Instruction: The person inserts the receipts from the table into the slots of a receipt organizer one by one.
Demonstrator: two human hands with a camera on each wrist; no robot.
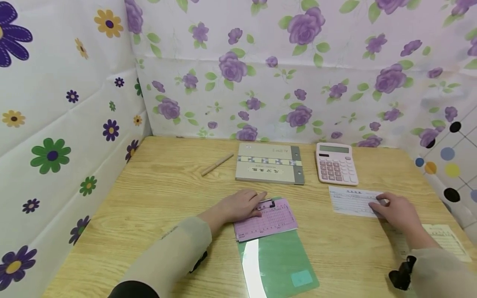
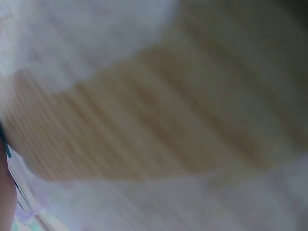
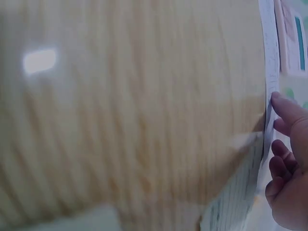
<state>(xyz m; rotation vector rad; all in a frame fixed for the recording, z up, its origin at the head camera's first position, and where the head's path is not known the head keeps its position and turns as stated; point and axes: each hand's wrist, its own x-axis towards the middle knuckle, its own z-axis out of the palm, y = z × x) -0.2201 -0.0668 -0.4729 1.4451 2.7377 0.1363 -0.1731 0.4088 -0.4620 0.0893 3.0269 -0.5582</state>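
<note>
A green clipboard (image 1: 277,258) lies on the table with a stack of pink printed forms (image 1: 266,223) under its metal clip (image 1: 266,203). My left hand (image 1: 240,205) grips the clipboard's top left, its thumb over the pink paper and its fingers at the clip; the palm side is hidden. Off to the right, my right hand (image 1: 400,213) pinches the right edge of a white printed slip (image 1: 352,201). In the right wrist view the right hand (image 3: 291,163) has thumb and forefinger at the slip's edge (image 3: 271,53), the other fingers curled.
Pale yellow forms (image 1: 443,240) lie partly beneath the right forearm. A pink calculator (image 1: 336,164) stands behind the white slip. Left of it are a grey-beige account book (image 1: 264,174) and a tan pen (image 1: 217,164). Flowered cloth (image 1: 231,99) walls the table's back and sides.
</note>
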